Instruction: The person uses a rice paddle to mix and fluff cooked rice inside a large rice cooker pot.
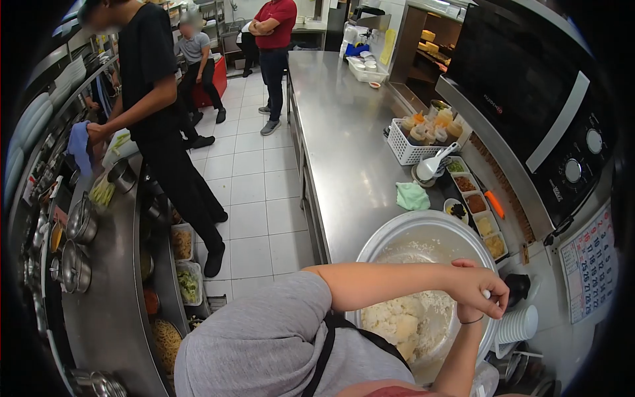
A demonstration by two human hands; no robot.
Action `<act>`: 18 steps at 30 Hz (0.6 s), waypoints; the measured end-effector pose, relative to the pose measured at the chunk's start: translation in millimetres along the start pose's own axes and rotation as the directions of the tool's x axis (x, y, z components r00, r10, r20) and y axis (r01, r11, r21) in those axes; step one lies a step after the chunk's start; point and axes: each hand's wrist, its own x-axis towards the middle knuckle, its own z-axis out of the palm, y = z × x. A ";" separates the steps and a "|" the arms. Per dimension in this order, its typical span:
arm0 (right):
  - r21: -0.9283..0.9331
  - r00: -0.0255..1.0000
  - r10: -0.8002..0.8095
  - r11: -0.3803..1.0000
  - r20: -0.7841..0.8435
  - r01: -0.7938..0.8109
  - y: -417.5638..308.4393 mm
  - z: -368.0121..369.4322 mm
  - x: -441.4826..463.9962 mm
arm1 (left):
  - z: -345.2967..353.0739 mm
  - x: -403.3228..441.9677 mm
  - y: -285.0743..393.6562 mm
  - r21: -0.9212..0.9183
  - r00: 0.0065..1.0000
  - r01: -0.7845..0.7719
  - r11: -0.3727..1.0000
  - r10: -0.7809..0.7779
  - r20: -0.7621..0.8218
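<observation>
A large metal pot [390, 231] of cooked white rice [390, 321] stands in front of me. The rice is heaped on the near side, with loose grains stuck to the inner wall. Above the pot's right side my left hand [477, 288] is closed, and a small white end of something shows between its fingers. My right hand [468, 312], with a dark band at the wrist, is up against the left one and mostly hidden behind it. Its fingers cannot be made out.
Beyond the pot are a green cloth [413, 196], a white ladle [436, 161], a basket of bottles [405, 147] and a topping tray [485, 225]. A microwave [516, 86] overhangs the right side. Stacked cups [519, 324] stand lower right. A co-worker [155, 79] works at the left counter.
</observation>
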 end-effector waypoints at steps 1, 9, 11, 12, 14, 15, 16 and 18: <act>-0.101 1.000 -0.003 0.995 -0.015 0.001 -1.7 -1.3 0.0 | 0.5 -0.6 0.5 0.088 0.999 -0.004 0.996 0.007 -0.033; 0.094 0.966 0.243 0.967 -0.085 -0.235 13.0 -11.4 -1.9 | -48.9 -3.4 -27.1 0.040 0.801 -0.071 0.997 0.081 -0.593; 0.128 0.945 0.165 0.983 -0.283 -0.134 0.0 -5.5 2.3 | -77.2 -13.5 -49.5 0.367 0.798 0.161 0.916 0.098 -0.595; 0.133 0.943 0.175 0.981 -0.283 -0.142 -0.9 -2.8 1.3 | -87.2 -20.7 -57.7 0.638 0.803 0.360 0.680 0.122 -0.583; 0.279 0.964 -0.004 0.957 -0.265 0.080 -2.5 0.1 -5.7 | -90.5 -31.6 -78.2 0.671 0.703 0.606 0.427 0.107 -0.703; 0.347 0.976 0.103 0.937 -0.190 -0.032 0.8 14.4 -12.8 | -93.1 -36.7 -86.9 0.695 0.692 0.677 0.244 0.113 -0.713; 0.354 0.990 0.128 0.930 -0.052 -0.101 25.2 25.9 -20.4 | -100.9 -42.1 -97.4 0.694 0.687 0.717 0.060 0.109 -0.719; -0.119 0.928 0.289 0.956 0.235 -0.268 58.9 64.7 -26.3 | -118.4 -53.3 -113.1 0.586 0.590 0.806 0.083 -0.049 -0.806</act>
